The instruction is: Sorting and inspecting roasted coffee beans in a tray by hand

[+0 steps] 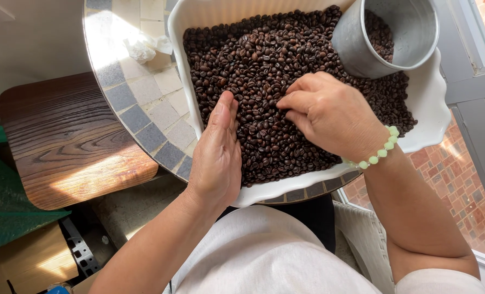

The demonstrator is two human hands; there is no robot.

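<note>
Seated person at a round mosaic-tiled table (144, 103), seen from above. Nearest the body, the left hand (216, 155) lies edge-on along the near left side of a white scalloped dish (433, 103), fingers straight and together, palm turned inward; it grips nothing and seems to act as a wall that banks the roasted coffee beans (253, 71) toward the middle. Just beyond, the right hand (324, 111), with a pale green bead bracelet (381, 152) on its wrist, rests on the bean layer with fingers curled and tips drawn together among the beans, as if pinching; whether a bean is actually held between them cannot be told. The dish sits at the table's near edge, within easy reach. At its far right corner a grey metal can (395, 38) leans tilted on the beans, its mouth open and partly filled. A crumpled tissue (144, 49) lies on the tiles left of the dish.
</note>
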